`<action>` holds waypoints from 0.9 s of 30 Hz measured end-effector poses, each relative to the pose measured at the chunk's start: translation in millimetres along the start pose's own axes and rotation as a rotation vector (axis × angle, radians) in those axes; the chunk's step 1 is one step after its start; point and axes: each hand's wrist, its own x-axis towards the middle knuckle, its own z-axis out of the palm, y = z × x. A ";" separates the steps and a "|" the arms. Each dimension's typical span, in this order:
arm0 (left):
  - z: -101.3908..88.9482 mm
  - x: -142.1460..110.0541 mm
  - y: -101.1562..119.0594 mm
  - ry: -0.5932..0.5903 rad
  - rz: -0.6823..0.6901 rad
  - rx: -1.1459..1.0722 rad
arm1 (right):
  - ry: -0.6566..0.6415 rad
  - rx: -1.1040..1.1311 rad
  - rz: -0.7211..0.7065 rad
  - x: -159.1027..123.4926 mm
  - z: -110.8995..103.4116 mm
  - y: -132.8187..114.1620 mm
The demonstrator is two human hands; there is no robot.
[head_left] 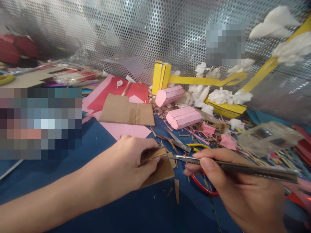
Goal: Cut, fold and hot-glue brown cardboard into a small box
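Observation:
My left hand (pixel 136 161) is closed around a folded piece of brown cardboard (pixel 161 171), thumb and fingers pinching its upright flap. In my right hand (pixel 233 181) lies a slim craft knife (pixel 243 167), held like a pen. Its blade points left, close to the cardboard's right edge; whether it touches I cannot tell. Scissors with red and yellow handles (pixel 202 187) lie under and behind the knife, partly hidden by my right hand. Cardboard slivers (pixel 177 191) are scattered on the blue cloth (pixel 97 207) beside the piece.
Behind my hands lie a larger cardboard sheet (pixel 128 111), red paper (pixel 102 97) and pink paper (pixel 126 129). Two pink paper prisms (pixel 183 117) stand among paper scraps. A yellow box (pixel 161 77), white fluffy tufts (pixel 221 96) and a clear plastic container (pixel 269 137) sit before a perforated metal screen (pixel 121 35).

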 end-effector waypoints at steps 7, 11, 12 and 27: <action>-0.4 0.4 1.0 -0.027 -0.029 0.008 | 0.084 0.064 0.068 -2.4 7.4 -4.1; -1.0 0.6 1.8 -0.038 -0.048 0.034 | 0.048 0.025 0.036 0.6 2.0 -0.8; -1.1 0.5 1.7 -0.043 -0.049 0.037 | 0.023 0.005 0.019 1.9 -0.1 0.4; -2.4 -0.1 3.1 -0.030 -0.014 -0.010 | -0.010 0.009 0.017 3.1 -2.2 4.1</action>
